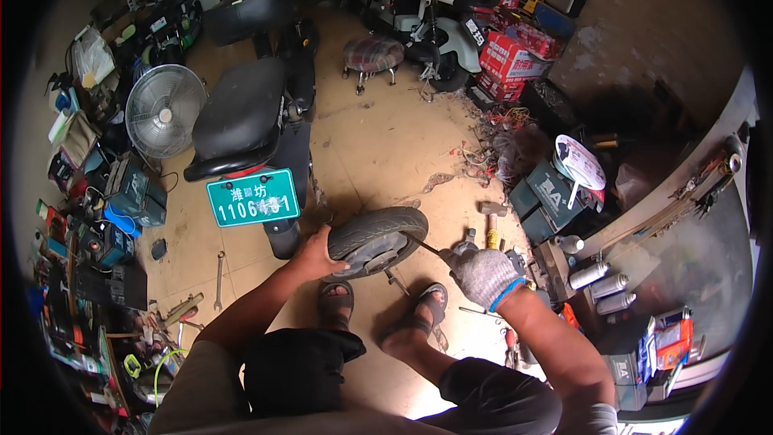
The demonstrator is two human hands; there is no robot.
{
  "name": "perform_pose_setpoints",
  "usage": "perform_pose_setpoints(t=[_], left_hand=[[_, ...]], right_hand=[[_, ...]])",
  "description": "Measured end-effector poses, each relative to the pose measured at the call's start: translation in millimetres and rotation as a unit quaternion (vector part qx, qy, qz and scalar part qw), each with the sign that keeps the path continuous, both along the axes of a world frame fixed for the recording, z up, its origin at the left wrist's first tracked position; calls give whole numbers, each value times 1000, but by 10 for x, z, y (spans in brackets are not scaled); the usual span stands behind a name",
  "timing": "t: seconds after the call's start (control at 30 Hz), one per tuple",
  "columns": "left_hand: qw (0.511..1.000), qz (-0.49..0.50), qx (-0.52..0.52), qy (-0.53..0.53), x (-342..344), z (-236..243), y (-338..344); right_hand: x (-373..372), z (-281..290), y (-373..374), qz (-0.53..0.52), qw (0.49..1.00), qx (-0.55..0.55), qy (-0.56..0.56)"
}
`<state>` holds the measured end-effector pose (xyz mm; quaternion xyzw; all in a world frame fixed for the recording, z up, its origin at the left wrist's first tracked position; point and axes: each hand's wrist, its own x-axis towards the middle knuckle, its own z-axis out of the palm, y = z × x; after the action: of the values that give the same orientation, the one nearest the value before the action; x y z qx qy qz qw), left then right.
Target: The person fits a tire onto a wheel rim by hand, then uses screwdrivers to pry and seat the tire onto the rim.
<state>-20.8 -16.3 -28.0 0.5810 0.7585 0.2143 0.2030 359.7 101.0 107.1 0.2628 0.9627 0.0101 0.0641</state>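
Wheel (366, 232) tilted, near middle, just beyond sandalled feet (336, 300). Left hand (316, 256) bare, grip closed on wheel's left edge. Right hand (485, 274) gloved, grip closed round thin dark lever (427, 247), tip at wheel's right side. Hammer (492, 221) on floor (378, 149), right of wheel; scooter (236, 113) left, farther off.

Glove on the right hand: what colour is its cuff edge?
Blue cuff edge, best in the head view.

1. Teal rectangular plate (254, 198), rear of black scooter (237, 109): white characters above one row of white digits, partly blurred.
2. Red carton (507, 63): large white characters.
3. Dark green battery (550, 200): pale lettering.
4. White hand fan (580, 163): print too small to read.
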Motion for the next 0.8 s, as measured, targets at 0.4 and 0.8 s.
perform_pose_setpoints(t=[0.4, 0.8], left_hand=[[999, -17, -19, 25, 54, 81, 170], [998, -57, 14, 16, -4, 87, 354]], right_hand=[[11, 146, 155, 40, 999, -19, -27], [-164, 359, 549, -5, 992, -73, -101]])
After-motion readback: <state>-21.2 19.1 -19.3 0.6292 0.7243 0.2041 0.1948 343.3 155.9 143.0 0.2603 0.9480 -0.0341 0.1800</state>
